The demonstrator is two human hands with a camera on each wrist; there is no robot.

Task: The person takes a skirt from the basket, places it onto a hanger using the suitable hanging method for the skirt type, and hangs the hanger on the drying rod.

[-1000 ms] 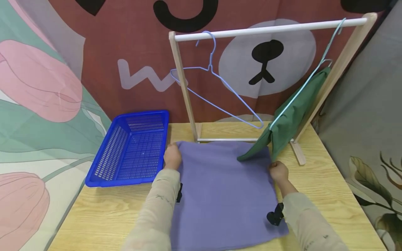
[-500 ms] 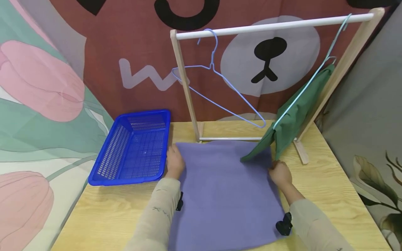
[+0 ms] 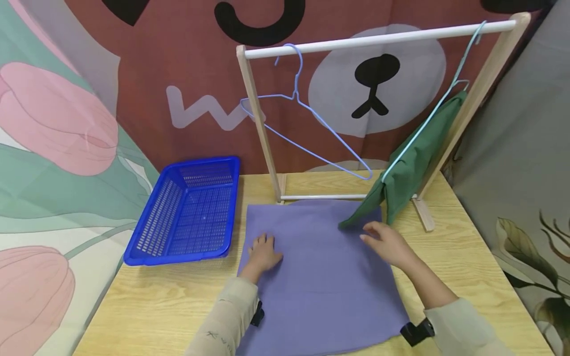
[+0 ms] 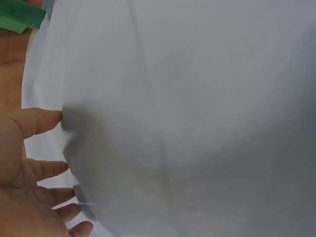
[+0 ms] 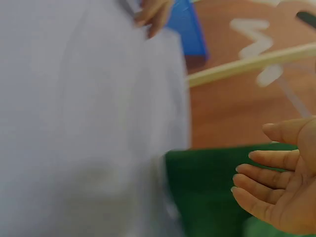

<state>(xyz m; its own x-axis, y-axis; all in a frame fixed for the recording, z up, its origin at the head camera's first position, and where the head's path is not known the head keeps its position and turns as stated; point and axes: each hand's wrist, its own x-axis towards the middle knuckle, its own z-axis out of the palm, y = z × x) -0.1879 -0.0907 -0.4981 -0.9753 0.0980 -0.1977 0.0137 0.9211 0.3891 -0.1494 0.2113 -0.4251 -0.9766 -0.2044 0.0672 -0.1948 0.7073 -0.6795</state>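
Note:
A purple cloth (image 3: 320, 296) lies spread flat on the wooden table. My left hand (image 3: 263, 254) rests on its left part, fingers spread and fingertips on the fabric; the left wrist view shows the thumb and fingers (image 4: 53, 196) apart against it. Over the cloth's upper right side is my right hand (image 3: 388, 244), fingers relaxed and holding nothing. Just beyond that hand, the lower corner of a green cloth (image 3: 407, 173) hangs down and overlaps the purple one in the head view. In the right wrist view the right fingers (image 5: 264, 180) pass in front of the green cloth.
A rack with a white rail (image 3: 378, 39) and wooden posts stands at the back. From it hang a bare blue hanger (image 3: 331, 129) and a light teal hanger (image 3: 429, 116) bearing the green cloth. A blue plastic basket (image 3: 178, 259) sits at the left.
Both hands have let go of the purple cloth's upper edges. The left hand has moved inward and toward the body; the right has shifted slightly inward with fingers opened. The cloth lies nearly unchanged.

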